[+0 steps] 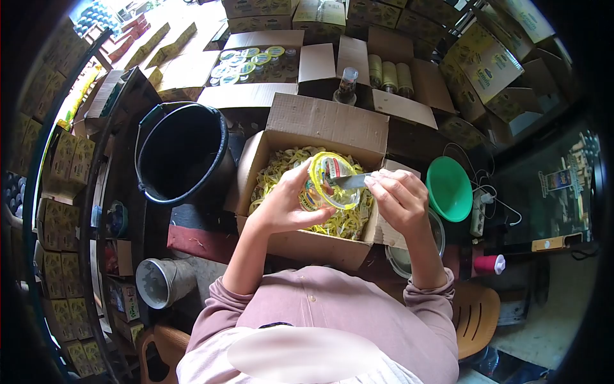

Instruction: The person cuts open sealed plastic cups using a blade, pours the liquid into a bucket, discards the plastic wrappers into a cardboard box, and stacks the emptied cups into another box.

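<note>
Above an open cardboard box (pixel 326 121) filled with yellow-and-clear strips (pixel 281 168), my left hand (pixel 286 203) holds a clear plastic cup (pixel 350 200) with a yellow rim, its round opening tilted toward me. My right hand (pixel 401 196) is closed round a knife (pixel 350 182). The metal blade points left and reaches across the cup's opening. Whether the blade tip touches the cup's inside cannot be made out.
A large dark bucket (pixel 182 153) stands left of the box, with a smaller grey bucket (pixel 153 283) below it. At right is a green bowl (pixel 449 189). Behind are a carton of lidded cups (pixel 246 64) and a carton with cylindrical stacks (pixel 390 77).
</note>
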Demonstrator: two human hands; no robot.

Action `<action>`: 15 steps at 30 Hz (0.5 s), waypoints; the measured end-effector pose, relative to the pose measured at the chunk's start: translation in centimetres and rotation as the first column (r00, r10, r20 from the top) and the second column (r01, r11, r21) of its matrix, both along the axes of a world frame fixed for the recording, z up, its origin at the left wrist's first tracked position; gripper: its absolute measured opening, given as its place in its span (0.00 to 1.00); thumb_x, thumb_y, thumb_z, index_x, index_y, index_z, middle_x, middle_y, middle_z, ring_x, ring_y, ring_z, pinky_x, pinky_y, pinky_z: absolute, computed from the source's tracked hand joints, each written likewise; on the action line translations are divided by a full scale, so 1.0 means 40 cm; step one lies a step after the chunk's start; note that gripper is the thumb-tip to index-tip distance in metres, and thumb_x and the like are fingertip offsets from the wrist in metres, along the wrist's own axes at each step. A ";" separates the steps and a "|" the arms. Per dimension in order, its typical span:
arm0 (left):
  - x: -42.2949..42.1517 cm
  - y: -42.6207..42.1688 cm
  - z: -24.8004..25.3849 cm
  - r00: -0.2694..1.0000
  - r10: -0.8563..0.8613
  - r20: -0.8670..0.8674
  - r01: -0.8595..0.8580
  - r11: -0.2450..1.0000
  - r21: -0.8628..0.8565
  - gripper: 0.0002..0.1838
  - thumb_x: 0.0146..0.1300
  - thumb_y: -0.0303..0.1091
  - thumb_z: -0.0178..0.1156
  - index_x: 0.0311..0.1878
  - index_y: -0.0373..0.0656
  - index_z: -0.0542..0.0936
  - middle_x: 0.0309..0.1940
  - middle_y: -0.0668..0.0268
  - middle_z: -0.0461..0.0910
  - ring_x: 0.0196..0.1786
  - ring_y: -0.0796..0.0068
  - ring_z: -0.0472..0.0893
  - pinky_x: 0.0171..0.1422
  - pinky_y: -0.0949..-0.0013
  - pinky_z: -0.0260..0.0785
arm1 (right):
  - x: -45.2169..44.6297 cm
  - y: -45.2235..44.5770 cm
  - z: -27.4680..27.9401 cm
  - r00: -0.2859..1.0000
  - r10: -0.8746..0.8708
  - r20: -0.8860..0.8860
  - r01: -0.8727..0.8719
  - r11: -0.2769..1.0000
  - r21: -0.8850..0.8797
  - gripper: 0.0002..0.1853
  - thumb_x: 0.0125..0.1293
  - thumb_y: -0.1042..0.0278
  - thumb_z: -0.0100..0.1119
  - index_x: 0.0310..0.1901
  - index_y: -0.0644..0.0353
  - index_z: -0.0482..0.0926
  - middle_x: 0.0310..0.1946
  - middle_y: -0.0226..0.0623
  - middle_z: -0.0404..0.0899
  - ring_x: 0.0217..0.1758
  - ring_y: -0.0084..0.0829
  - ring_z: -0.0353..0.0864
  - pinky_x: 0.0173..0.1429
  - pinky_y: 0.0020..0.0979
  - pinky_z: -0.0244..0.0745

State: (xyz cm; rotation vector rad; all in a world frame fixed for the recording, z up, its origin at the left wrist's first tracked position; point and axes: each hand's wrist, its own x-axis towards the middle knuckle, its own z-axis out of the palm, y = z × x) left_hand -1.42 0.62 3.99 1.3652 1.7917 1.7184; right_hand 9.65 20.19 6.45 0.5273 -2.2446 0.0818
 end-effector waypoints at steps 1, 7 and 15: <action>0.000 0.000 0.000 1.000 0.007 -0.016 -0.007 1.000 -0.003 0.34 0.44 0.37 0.65 0.53 0.31 0.66 0.41 0.54 0.75 0.46 0.66 0.75 0.55 0.68 0.64 | 0.000 -0.002 -0.004 1.000 0.017 -0.007 -0.017 1.000 -0.001 0.10 0.44 0.73 0.60 0.32 0.62 0.80 0.30 0.34 0.78 0.36 0.29 0.79 0.38 0.29 0.75; 0.002 -0.004 0.010 0.998 0.024 -0.057 -0.027 0.999 -0.043 0.36 0.43 0.39 0.66 0.54 0.29 0.65 0.42 0.50 0.75 0.47 0.61 0.75 0.55 0.66 0.64 | -0.005 -0.007 -0.003 0.999 0.045 -0.008 -0.045 0.999 0.024 0.10 0.44 0.73 0.61 0.32 0.62 0.80 0.30 0.34 0.78 0.36 0.28 0.79 0.39 0.29 0.75; 0.014 0.004 0.016 0.980 0.084 -0.181 -0.123 0.969 -0.215 0.39 0.42 0.41 0.69 0.55 0.29 0.65 0.45 0.47 0.74 0.50 0.52 0.74 0.55 0.63 0.65 | -0.024 -0.009 -0.012 0.997 0.075 -0.020 -0.075 0.996 0.040 0.10 0.45 0.73 0.61 0.32 0.62 0.80 0.30 0.34 0.79 0.36 0.28 0.80 0.40 0.29 0.76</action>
